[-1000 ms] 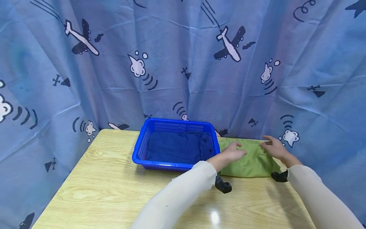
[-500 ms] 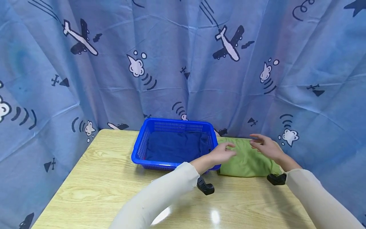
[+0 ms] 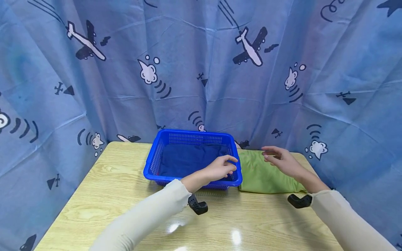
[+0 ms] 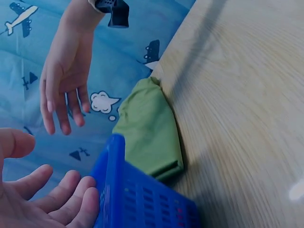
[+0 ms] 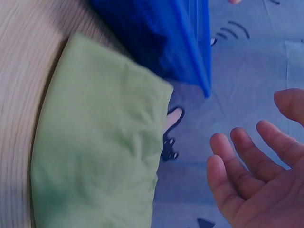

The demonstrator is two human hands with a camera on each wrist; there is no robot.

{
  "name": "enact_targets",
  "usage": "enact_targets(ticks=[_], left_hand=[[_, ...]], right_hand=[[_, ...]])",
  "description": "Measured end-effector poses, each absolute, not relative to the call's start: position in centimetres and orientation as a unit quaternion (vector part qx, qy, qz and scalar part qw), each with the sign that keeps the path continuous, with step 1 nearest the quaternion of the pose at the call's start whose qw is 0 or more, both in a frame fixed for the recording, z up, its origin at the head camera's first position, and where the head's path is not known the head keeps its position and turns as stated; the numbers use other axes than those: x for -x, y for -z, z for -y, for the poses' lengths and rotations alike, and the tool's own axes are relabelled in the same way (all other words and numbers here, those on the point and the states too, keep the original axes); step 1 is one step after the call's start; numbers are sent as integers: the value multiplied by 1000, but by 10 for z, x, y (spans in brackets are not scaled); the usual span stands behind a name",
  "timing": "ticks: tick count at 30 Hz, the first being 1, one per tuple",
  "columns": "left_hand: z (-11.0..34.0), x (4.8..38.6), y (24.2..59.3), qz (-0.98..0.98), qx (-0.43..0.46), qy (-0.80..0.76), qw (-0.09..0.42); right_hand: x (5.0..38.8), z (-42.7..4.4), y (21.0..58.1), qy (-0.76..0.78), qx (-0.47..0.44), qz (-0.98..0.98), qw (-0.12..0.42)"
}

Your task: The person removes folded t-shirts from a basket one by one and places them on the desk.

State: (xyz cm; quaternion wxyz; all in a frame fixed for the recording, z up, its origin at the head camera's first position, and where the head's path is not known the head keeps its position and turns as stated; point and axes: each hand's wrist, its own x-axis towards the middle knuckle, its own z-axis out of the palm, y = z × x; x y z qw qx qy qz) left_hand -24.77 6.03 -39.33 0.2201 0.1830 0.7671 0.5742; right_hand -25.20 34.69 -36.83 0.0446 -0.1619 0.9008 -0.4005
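Observation:
A blue plastic basket (image 3: 194, 182) with perforated walls stands toward the back of the table, and dark blue folded cloth (image 3: 188, 158) lies inside it. Against its right side lies a green folded cloth (image 3: 267, 177), also seen in the left wrist view as a green bundle (image 4: 149, 128). My left hand (image 3: 218, 169) hovers over the basket's front right corner, fingers loosely bent and holding nothing. Above the green cloth hangs my right hand (image 3: 282, 162), its fingers relaxed and apart from the fabric. Both palms show bare in the wrist views.
The wooden table (image 3: 103, 202) reaches to a blue curtain (image 3: 182, 87) printed with airplanes, which hangs close behind and along both sides. A black wrist device (image 3: 198, 205) sits under my left wrist, another black device (image 3: 299, 201) under my right.
My left hand has moved left from over the green cloth to the basket's right corner. The right hand has shifted left as well. Basket and cloths stay where they were.

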Motion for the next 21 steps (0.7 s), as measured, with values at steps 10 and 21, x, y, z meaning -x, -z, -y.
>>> enact_targets(ticks=[10,21], left_hand=[[-14,244,398,-777,-176,-560,227],[37,248,397,-811,-146,-525,210]], right_hand=[[240,-311,363,439,189,-877,55],[241,-271,368,482,206,-844,118]])
